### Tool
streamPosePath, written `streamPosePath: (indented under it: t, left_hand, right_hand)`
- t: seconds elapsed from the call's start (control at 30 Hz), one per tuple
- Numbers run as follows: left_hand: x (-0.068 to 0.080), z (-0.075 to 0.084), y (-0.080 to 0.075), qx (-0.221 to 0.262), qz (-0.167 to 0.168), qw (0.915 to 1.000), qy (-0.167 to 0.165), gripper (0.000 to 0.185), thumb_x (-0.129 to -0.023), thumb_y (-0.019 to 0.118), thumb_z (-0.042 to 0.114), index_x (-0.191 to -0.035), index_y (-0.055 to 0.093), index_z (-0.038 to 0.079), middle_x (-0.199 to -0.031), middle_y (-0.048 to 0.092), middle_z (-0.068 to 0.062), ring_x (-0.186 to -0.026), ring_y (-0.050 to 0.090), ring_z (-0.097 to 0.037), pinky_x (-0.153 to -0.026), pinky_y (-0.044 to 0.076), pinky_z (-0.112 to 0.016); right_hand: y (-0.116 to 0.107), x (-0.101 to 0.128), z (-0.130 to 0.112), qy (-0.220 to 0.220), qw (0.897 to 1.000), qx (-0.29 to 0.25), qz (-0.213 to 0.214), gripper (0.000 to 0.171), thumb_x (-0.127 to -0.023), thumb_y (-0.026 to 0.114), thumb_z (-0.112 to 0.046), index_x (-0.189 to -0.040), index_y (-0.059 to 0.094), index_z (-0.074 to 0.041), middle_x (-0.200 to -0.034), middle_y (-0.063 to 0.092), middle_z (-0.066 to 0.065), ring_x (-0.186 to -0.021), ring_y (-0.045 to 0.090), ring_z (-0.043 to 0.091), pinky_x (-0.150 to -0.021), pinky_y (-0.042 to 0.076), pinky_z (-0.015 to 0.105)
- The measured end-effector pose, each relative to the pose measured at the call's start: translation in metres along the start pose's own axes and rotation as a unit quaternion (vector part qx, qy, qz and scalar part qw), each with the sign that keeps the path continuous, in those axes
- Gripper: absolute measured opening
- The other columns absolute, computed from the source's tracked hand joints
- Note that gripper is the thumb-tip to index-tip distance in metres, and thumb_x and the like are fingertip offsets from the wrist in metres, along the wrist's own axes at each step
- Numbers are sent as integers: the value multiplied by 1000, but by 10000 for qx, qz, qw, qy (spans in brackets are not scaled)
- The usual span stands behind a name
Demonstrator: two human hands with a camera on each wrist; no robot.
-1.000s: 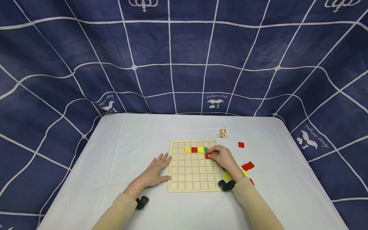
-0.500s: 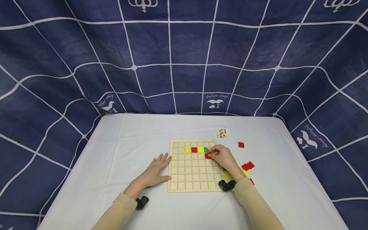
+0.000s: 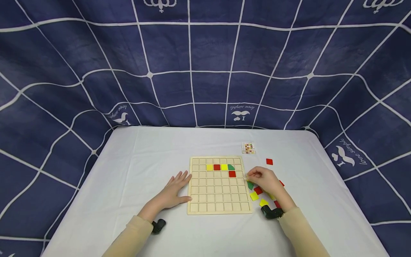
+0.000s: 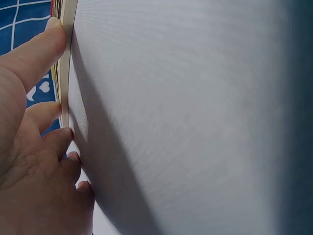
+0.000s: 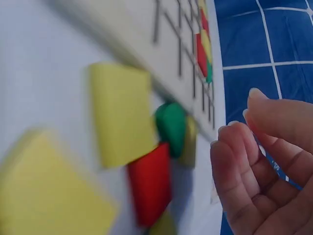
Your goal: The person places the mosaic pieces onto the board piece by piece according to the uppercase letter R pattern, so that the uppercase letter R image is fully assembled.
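Observation:
A pale wooden grid board (image 3: 214, 190) lies flat on the table. Along its second row sit a yellow tile (image 3: 209, 167), a red tile (image 3: 217, 167), another yellow tile (image 3: 224, 167) and a green quarter-round tile (image 3: 231, 167). Below the green one is a second red tile (image 3: 232, 174). My left hand (image 3: 171, 192) has its fingers spread, thumb and fingertips touching the board's left edge. Just off the right edge hovers my right hand (image 3: 264, 179), loosely curved above loose tiles. The right wrist view shows nothing between its thumb and fingers.
Under and beside the right hand lie loose tiles, among them a green tile (image 3: 250, 185), a yellow tile (image 3: 254, 196) and a red tile (image 3: 258, 190); the hand partly hides others. Farther back are a lone red tile (image 3: 269, 161) and a small patterned card (image 3: 248, 148).
My right hand has let go of the red tile, which stays in its cell below the green piece. It has moved right and nearer, over the loose tiles. The left hand is unmoved.

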State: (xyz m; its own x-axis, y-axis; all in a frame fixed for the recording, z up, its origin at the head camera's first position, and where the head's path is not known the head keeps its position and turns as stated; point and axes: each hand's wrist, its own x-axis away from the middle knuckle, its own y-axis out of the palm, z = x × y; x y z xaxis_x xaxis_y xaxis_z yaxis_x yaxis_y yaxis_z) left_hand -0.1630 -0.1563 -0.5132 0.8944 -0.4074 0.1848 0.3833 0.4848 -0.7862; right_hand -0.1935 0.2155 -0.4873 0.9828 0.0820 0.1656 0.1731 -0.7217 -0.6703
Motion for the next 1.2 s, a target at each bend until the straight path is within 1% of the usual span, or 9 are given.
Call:
streamPosePath:
  t: [0.23,0.47,0.67,0.8,1.07,1.2]
  left_hand:
    - [1,-1,0,-11,-1,10000,7,86,-85,75,37,-155,31,10,-165,18,-12,-154,7,-33,-124,4,-54]
    - [1,0,0,-10,-12,10000,24,86,-85,75,37,-155,32,10,-165,18,-12,-154,7,-33,-124,4,-55]
    - [2,0,0,4,19,10000,12,86,-85,76,37,-154,33,9,-164,19,-13,-154,7,-34,-124,5,-55]
    - [2,0,0,5,4,10000,35,86,-85,75,37,-154,32,10,-164,19,-13,-154,7,-34,-124,5,-55]
    - [2,0,1,-48,-4,10000,27,87,-85,75,37,-155,32,10,-164,19,-13,-154,8,-34,-124,6,-55]
    - [1,1,0,-78,-1,10000,-37,87,-84,76,38,-155,32,11,-164,19,-12,-154,8,-33,-124,6,-54]
  right_hand:
    - [4,13,11,177,9994,312,-10,15,-84,79,-19,-94,70,-11,-81,65,0,-71,56,13,-64,49,20]
    - [7,20,13,304,9992,263,-82,15,-83,79,-17,-92,68,-11,-82,63,2,-70,56,15,-60,48,20]
    - [9,22,15,270,9982,528,67,18,-82,80,-17,-92,67,-10,-83,60,1,-73,53,14,-60,46,19]
    - [11,23,14,345,9972,657,136,22,-81,81,-17,-96,67,-8,-86,58,3,-76,52,15,-60,46,18]
    - [12,22,11,431,9961,757,99,24,-80,82,-18,-98,70,-8,-86,57,2,-76,52,15,-59,45,19]
    - [12,21,9,375,9958,831,38,24,-80,82,-17,-98,70,-8,-85,56,2,-75,51,15,-58,43,20]
